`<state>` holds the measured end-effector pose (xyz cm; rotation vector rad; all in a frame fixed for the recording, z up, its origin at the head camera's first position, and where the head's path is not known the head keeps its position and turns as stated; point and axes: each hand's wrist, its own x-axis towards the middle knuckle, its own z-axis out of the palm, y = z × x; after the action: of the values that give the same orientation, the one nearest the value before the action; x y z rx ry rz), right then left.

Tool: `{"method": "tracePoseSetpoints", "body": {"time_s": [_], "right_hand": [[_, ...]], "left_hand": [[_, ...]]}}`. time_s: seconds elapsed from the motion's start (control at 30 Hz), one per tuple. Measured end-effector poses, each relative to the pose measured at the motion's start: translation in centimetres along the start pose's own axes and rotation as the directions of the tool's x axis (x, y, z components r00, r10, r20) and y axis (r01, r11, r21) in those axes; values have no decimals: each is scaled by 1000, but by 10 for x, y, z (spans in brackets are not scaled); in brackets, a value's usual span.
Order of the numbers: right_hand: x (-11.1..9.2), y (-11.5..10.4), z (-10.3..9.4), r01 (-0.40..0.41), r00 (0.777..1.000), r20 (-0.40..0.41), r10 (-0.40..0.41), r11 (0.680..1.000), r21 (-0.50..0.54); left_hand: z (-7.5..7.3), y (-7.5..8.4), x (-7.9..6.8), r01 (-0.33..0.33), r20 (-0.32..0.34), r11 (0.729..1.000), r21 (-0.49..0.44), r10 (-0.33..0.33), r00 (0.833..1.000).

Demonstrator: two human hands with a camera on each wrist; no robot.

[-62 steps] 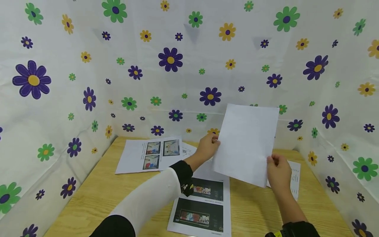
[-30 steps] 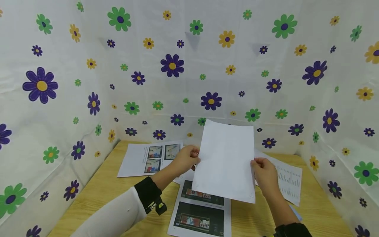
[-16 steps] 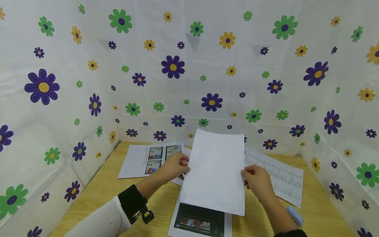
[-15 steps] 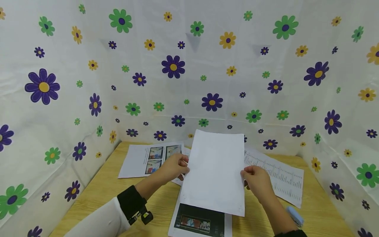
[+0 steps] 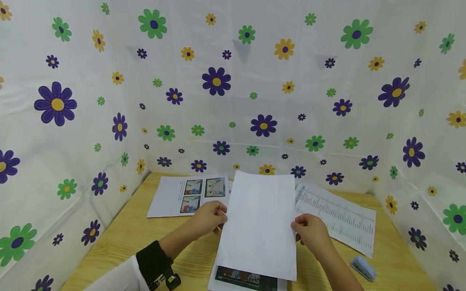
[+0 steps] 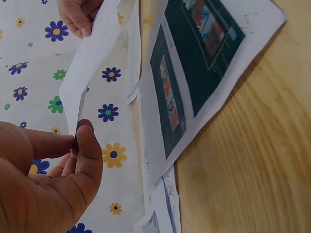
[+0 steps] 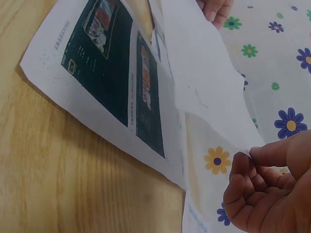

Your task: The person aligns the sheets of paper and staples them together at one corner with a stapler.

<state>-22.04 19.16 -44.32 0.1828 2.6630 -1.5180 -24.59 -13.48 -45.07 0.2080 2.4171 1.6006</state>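
A blank white sheet of paper [image 5: 260,222] is held up, tilted, over the middle of the table. My left hand [image 5: 209,218] pinches its left edge between thumb and fingers; my right hand [image 5: 311,232] pinches the right edge. Both pinches show close up in the wrist views, at the left hand [image 6: 58,179] and the right hand [image 7: 267,184]. Beneath the sheet lies a printed page [image 7: 102,68] with dark pictures, apart from the held paper along its near part. In the head view most of this page is hidden.
On the left lies a page with several small photos [image 5: 169,198]. A page of printed text columns [image 5: 338,216] lies at the right, and a light blue stapler [image 5: 363,268] sits nearer. Flower-patterned cloth [image 5: 233,109] walls the wooden table [image 5: 120,242] at the back and sides.
Both hands have brought the blank sheet leftward, down and closer, so it covers more of the printed page. The right-hand page and the stapler have come into fuller view.
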Motion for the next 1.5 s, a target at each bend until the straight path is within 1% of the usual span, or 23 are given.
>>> {"method": "tracePoseSetpoints", "body": {"time_s": [0.17, 0.43, 0.57, 0.73, 0.93, 1.13, 1.2, 1.37, 1.5], "right_hand": [[-2, 5, 4, -20, 1000, 0, 20, 1000, -1], [-6, 12, 11, -20, 999, 37, 20, 1000, -10], [-7, 15, 14, -29, 998, 50, 30, 999, -13], [-8, 19, 18, -42, 997, 59, 44, 998, -37], [-8, 22, 21, -63, 995, 67, 68, 996, -68], [-9, 25, 24, -91, 991, 85, 102, 988, -124], [-8, 27, 26, -84, 992, 82, 96, 987, -134], [-8, 33, 30, -33, 996, 72, 46, 985, -171], [-10, 36, 32, -14, 997, 71, 29, 979, -202]], "left_hand": [[2, -9, -3, 18, 11, 1000, 15, -18, 1000], [5, -19, -11, 20, 17, 998, 67, -21, 1000], [6, -24, -13, 31, 19, 995, 90, -33, 999], [7, -28, -16, 38, 23, 995, 93, -40, 999], [11, -34, -17, 55, 7, 992, 115, -56, 998], [13, -40, -17, 45, 8, 990, 136, -47, 999], [14, -42, -16, 44, 9, 988, 146, -46, 999], [18, -46, -16, 39, 16, 986, 163, -42, 999], [20, -47, -17, 29, 16, 987, 157, -32, 999]]}}
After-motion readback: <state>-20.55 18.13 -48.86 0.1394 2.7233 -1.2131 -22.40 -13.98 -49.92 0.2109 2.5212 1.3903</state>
